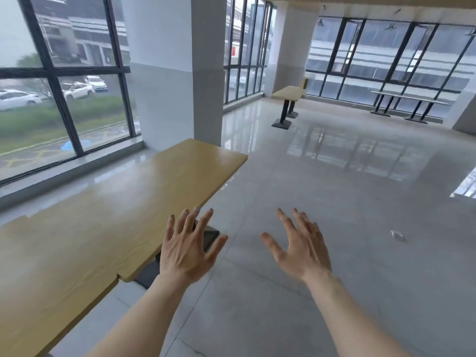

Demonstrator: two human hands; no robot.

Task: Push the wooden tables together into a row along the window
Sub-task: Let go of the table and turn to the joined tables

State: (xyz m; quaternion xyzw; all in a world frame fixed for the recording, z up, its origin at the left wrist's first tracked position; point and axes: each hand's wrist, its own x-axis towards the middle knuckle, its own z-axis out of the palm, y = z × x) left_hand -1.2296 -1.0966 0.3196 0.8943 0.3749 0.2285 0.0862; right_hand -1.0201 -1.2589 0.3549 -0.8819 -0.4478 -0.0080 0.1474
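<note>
Two light wooden tables stand end to end along the window on the left: a nearer table (49, 274) and a farther table (164, 186), their tops touching at a seam. A third wooden table (287, 93) stands far off by a white pillar. My left hand (188, 251) hovers with fingers spread just right of the farther table's near corner, above its dark base, touching nothing. My right hand (300, 249) is spread open over the floor, holding nothing.
A wide white pillar (167, 73) stands behind the farther table's end. Dark-framed windows (64, 99) line the left wall. A long narrow bench table (409, 100) on black legs runs along the far windows. Glossy grey tile floor (334, 189) spreads to the right.
</note>
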